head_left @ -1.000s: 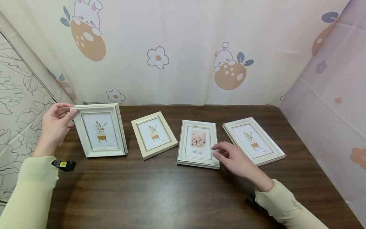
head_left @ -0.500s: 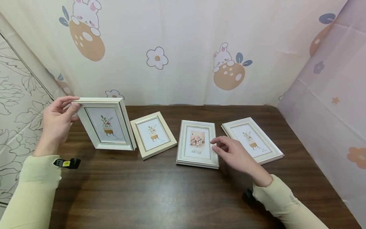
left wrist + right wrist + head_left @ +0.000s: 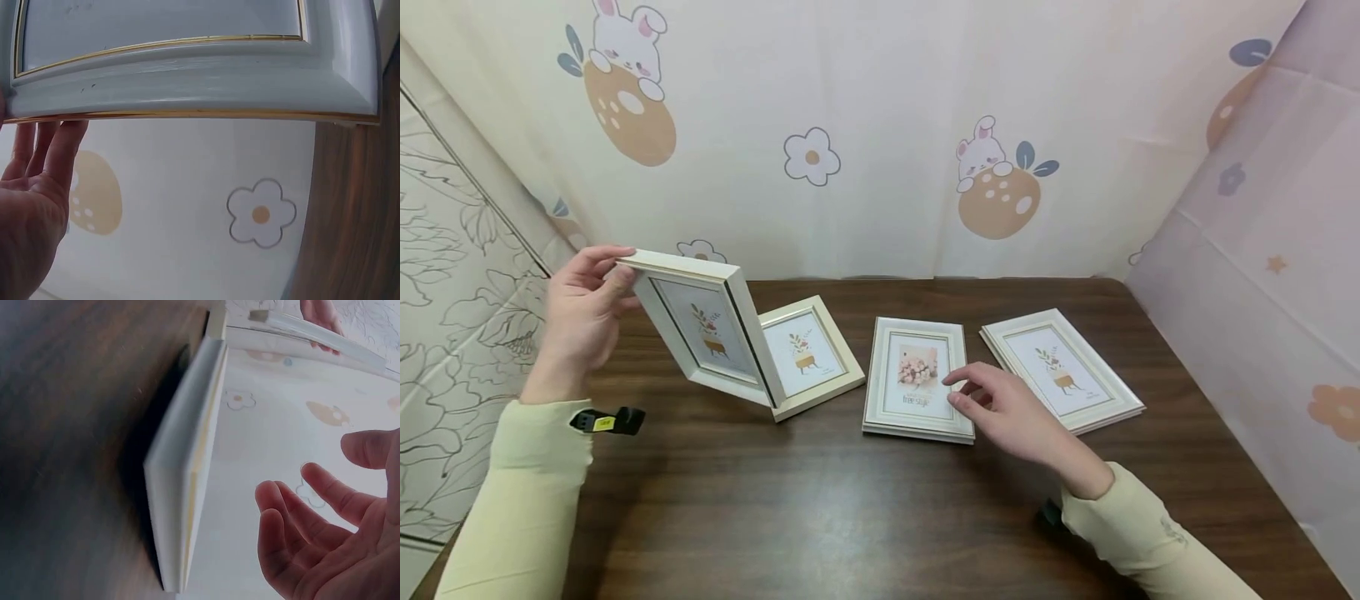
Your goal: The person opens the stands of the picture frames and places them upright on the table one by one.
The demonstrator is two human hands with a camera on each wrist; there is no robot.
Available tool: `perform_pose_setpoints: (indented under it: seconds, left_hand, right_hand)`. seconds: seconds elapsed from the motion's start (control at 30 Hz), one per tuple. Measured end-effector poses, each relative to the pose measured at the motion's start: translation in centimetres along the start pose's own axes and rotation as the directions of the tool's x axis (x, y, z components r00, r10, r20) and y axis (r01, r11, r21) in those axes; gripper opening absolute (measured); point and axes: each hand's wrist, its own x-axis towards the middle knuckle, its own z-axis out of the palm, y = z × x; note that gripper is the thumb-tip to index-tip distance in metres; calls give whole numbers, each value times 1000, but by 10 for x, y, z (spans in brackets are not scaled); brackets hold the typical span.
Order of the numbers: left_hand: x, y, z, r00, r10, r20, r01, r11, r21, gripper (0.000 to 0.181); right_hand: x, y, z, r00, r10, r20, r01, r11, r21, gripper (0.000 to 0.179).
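Observation:
My left hand (image 3: 583,312) pinches the upper left corner of a white picture frame (image 3: 677,362) with a potted-plant print, thumb in front and fingers behind. That frame is raised and tilted, its right side turned toward me, and overlaps a cream picture frame (image 3: 831,383) lying flat. In the left wrist view the held frame's gold-lined border (image 3: 206,87) fills the top. My right hand (image 3: 1015,412) hovers with loosely bent fingers over the right edge of a white "free style" frame (image 3: 917,423); the right wrist view shows a gap between the fingers and that frame (image 3: 181,456).
Another white picture frame (image 3: 1105,379) with a plant print lies angled on the right. All rest on a dark wood table (image 3: 820,517). A curtain (image 3: 880,208) with rabbit and flower prints hangs behind the table's far edge, and more patterned cloth (image 3: 1262,250) hangs along the right.
My left hand has lifted the white picture frame off the table, moved it right and turned it, so it now covers part of the cream frame. The right hand has barely moved.

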Motion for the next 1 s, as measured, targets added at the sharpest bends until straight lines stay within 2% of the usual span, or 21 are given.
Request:
perform_pose_setpoints:
  seconds: [0.13, 0.23, 0.37, 0.47, 0.6, 0.8, 1.0]
  left_hand:
    - [-1, -4, 10, 1000, 1, 12, 0, 999, -54, 21]
    - [-1, -7, 18, 1000, -4, 27, 6, 998, -62, 22]
    - [-3, -12, 29, 997, -5, 72, 11, 996, -86, 22]
    - [-4, -15, 36, 991, -2, 130, 24, 985, -170, 22]
    - [-7, -17, 44, 972, -4, 235, 73, 955, -289, 20]
    - [-8, -20, 57, 940, 12, 340, 106, 939, -327, 19]
    - [-9, -26, 66, 898, 45, 438, 162, 891, -424, 17]
  right_hand:
    - [-4, 0, 8, 1000, -22, 17, 22, 1000, -15, 22]
    - [-6, 1, 14, 998, -41, 45, 42, 999, -28, 22]
    - [-8, 2, 22, 994, -83, 77, 86, 995, -39, 22]
    - [-9, 1, 26, 989, -122, 86, 126, 991, -44, 21]
    - [-10, -4, 31, 983, -153, 98, 157, 987, -30, 19]
    - [-11, -13, 36, 977, -179, 116, 179, 984, 9, 19]
    - [-6, -22, 39, 979, -159, 124, 155, 987, 42, 22]
